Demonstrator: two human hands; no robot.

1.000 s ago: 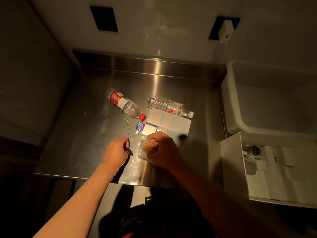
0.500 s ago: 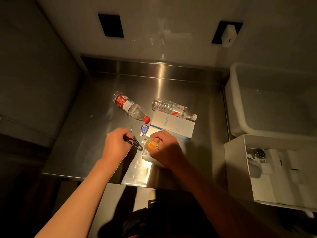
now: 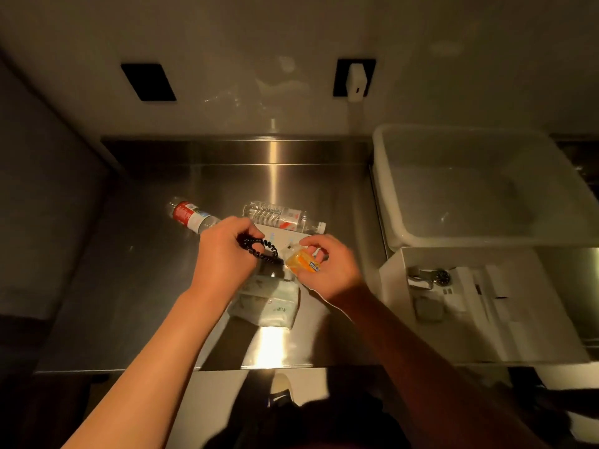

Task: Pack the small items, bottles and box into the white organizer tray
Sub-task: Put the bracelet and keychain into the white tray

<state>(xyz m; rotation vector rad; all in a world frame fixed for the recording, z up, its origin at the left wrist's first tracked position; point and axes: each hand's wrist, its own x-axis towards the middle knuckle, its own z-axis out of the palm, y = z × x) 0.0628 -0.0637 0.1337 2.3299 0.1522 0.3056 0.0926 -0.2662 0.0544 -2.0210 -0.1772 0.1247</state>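
Note:
My left hand (image 3: pixel 223 254) grips a black coiled band (image 3: pixel 261 247) above the steel table (image 3: pixel 129 286). My right hand (image 3: pixel 330 270) pinches a small orange packet (image 3: pixel 303 264). Below both hands a pale tissue pack (image 3: pixel 269 306) lies flat on the table. A red-labelled bottle (image 3: pixel 189 215) and a clear bottle (image 3: pixel 285 217) lie on their sides behind my hands. The white box (image 3: pixel 275 234) is mostly hidden by my hands. The white organizer tray (image 3: pixel 486 303) stands at the right with a watch (image 3: pixel 437 277) in a compartment.
A large white tub (image 3: pixel 398 228) stands at the back right beside the tray. A steel backsplash (image 3: pixel 227 150) closes the table's far side. The table's front edge (image 3: pixel 162 371) runs just under my forearms.
Both hands have lifted off the table, the left with the black coiled band, the right with the orange packet. The tissue pack now shows beneath them. The camera moved closer.

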